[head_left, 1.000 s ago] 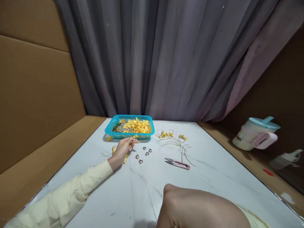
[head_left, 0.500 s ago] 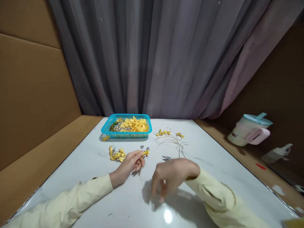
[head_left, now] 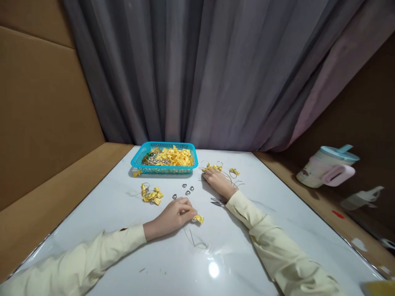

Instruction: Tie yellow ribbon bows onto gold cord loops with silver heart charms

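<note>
My left hand [head_left: 174,216] is closed, with thumb and fingers pinching a yellow ribbon bow [head_left: 200,219] that has a silver bead by it. Thin cord [head_left: 191,237] trails from the bow onto the table. Farther off, my right hand [head_left: 218,181] reaches among loose cords [head_left: 230,177] beside more yellow bows [head_left: 216,167]. Its fingers are bent down and together, and whatever lies under the fingertips is hidden. Several silver heart-shaped beads [head_left: 188,192] lie just beyond my left hand. Scissors [head_left: 217,202] rest partly under my right wrist.
A blue basket [head_left: 163,169] of yellow bows and silver beads stands at the back. Left of my left hand is a cluster of bows [head_left: 152,195] with cord. A tumbler [head_left: 327,166] and a clear bottle [head_left: 361,198] stand on the right, beyond the white table's [head_left: 148,257] edge.
My right hand has moved from the near middle to the bows and cords at the back. The left hand has shifted slightly right and nearer with its bow, uncovering more silver beads.
</note>
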Motion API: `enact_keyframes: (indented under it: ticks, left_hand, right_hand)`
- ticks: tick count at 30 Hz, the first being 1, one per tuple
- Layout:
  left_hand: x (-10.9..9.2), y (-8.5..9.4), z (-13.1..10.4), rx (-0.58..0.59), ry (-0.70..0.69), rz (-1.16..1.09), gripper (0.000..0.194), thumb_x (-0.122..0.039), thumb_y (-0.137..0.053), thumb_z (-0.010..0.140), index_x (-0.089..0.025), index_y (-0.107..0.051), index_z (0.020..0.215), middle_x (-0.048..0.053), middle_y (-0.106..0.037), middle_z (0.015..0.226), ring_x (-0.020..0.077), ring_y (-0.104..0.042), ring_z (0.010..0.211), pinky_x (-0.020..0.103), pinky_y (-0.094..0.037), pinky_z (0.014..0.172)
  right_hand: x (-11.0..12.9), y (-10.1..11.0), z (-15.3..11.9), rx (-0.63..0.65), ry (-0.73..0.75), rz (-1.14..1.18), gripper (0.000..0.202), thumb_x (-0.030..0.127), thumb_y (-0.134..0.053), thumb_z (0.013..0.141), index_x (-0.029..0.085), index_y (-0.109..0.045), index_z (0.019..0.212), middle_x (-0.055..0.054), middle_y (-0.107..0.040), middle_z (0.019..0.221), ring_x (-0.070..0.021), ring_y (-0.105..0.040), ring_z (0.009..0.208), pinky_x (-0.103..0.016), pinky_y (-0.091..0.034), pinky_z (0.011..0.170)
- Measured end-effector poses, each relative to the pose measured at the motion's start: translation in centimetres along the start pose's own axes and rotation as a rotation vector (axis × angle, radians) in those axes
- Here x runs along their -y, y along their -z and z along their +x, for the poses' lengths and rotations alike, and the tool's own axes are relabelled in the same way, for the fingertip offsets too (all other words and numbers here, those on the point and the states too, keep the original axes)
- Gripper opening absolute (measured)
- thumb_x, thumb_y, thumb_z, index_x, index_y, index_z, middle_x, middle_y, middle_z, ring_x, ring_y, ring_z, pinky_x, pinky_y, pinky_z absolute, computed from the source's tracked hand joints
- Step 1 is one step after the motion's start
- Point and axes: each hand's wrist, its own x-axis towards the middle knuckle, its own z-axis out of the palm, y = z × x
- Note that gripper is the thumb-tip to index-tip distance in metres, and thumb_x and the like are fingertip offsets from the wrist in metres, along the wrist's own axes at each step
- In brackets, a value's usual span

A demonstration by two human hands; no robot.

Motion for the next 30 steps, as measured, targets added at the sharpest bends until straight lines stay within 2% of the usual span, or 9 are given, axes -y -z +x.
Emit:
enact_keyframes:
  ticks: [3, 6, 11, 15, 17, 19, 22, 25, 30]
  left_hand:
    - [0.4, -0.2, 0.1, -0.042, -0.013, 0.077, 0.026, -0.031, -0.051, 0.083, -0.018, -0.067, 0.067, 0.004, -0.055, 0.076, 0.0204, -0.049, 0.081, 0.03, -0.035, 0.075]
    - [0.9, -0.4, 0.2, -0.088, -0.008, 0.108, 0.021, -0.029, -0.049, 0.084, -0.019, -0.068, 0.085, 0.006, -0.059, 0.085, 0.0206, -0.052, 0.084, 0.03, -0.037, 0.075]
    - [1.5, -0.4, 0.3, -0.205, -0.005, 0.112, 0.028, -0.028, -0.047, 0.086, -0.018, -0.058, 0.111, 0.006, -0.058, 0.092, 0.0173, -0.053, 0.074, 0.029, -0.042, 0.07]
    - [1.3, -0.1, 0.2, -0.271, -0.07, 0.12, 0.032, -0.028, -0.043, 0.089, -0.02, -0.052, 0.119, 0.007, -0.056, 0.098, 0.0177, -0.052, 0.077, 0.031, -0.042, 0.077]
    - [1.2, 0.0, 0.1, -0.267, -0.1, 0.128, 0.03, -0.028, -0.044, 0.089, -0.02, -0.054, 0.117, 0.007, -0.056, 0.098, 0.0176, -0.052, 0.076, 0.031, -0.043, 0.077]
    - [1.1, -0.1, 0.0, -0.256, -0.126, 0.139, 0.029, -0.027, -0.043, 0.09, -0.02, -0.055, 0.115, 0.007, -0.056, 0.099, 0.0172, -0.053, 0.075, 0.031, -0.044, 0.076]
    - [1.1, -0.2, -0.1, -0.249, -0.166, 0.161, 0.027, -0.025, -0.041, 0.091, -0.02, -0.055, 0.114, 0.007, -0.056, 0.099, 0.0168, -0.054, 0.075, 0.03, -0.044, 0.076]
    - [1.3, -0.3, -0.1, -0.259, -0.2, 0.189, 0.026, -0.024, -0.041, 0.091, -0.019, -0.054, 0.113, 0.008, -0.057, 0.1, 0.0172, -0.055, 0.078, 0.03, -0.044, 0.077]
    - [1.3, -0.2, -0.2, -0.294, -0.256, 0.265, 0.027, -0.02, -0.038, 0.092, -0.02, -0.053, 0.115, 0.008, -0.059, 0.1, 0.0197, -0.053, 0.089, 0.032, -0.043, 0.081]
  right_hand:
    - [0.0, -0.1, 0.1, -0.016, 0.013, -0.026, 0.026, 0.028, -0.053, 0.089, 0.013, -0.056, 0.11, -0.009, -0.056, 0.113, -0.0202, -0.057, 0.099, -0.041, -0.048, 0.085]
    - [0.1, 0.5, 0.0, -0.057, -0.005, -0.009, 0.025, 0.028, -0.053, 0.089, 0.012, -0.057, 0.108, -0.009, -0.058, 0.109, -0.0191, -0.058, 0.096, -0.039, -0.049, 0.083]
    - [0.9, 3.5, -0.3, -0.179, -0.065, 0.105, 0.018, 0.026, -0.05, 0.091, 0.012, -0.059, 0.1, -0.005, -0.062, 0.097, -0.015, -0.061, 0.085, -0.034, -0.051, 0.076]
    - [0.7, 5.4, -0.8, -0.203, -0.046, 0.189, 0.019, 0.015, -0.043, 0.092, 0.013, -0.06, 0.1, -0.005, -0.065, 0.089, -0.0131, -0.062, 0.079, -0.027, -0.049, 0.073]
    - [0.4, 5.1, -0.9, -0.181, -0.018, 0.203, 0.02, 0.012, -0.046, 0.09, 0.013, -0.06, 0.104, -0.008, -0.065, 0.096, -0.0154, -0.061, 0.087, -0.029, -0.048, 0.077]
    - [0.1, 3.9, -0.9, -0.133, 0.033, 0.209, 0.019, 0.016, -0.052, 0.088, 0.012, -0.059, 0.106, -0.009, -0.061, 0.104, -0.0184, -0.059, 0.096, -0.035, -0.048, 0.082]
    - [0.1, 1.7, -0.5, -0.061, 0.104, 0.218, 0.021, 0.026, -0.055, 0.088, 0.012, -0.058, 0.104, -0.007, -0.06, 0.106, -0.0189, -0.058, 0.096, -0.039, -0.049, 0.083]
    - [0.7, 0.3, -0.1, -0.051, 0.112, 0.246, 0.022, 0.028, -0.053, 0.089, 0.013, -0.058, 0.104, -0.007, -0.059, 0.106, -0.0188, -0.058, 0.095, -0.04, -0.048, 0.083]
    - [1.3, 0.5, 0.1, -0.091, 0.072, 0.408, 0.021, 0.029, -0.052, 0.09, 0.013, -0.058, 0.103, -0.007, -0.059, 0.105, -0.0178, -0.058, 0.093, -0.038, -0.048, 0.082]
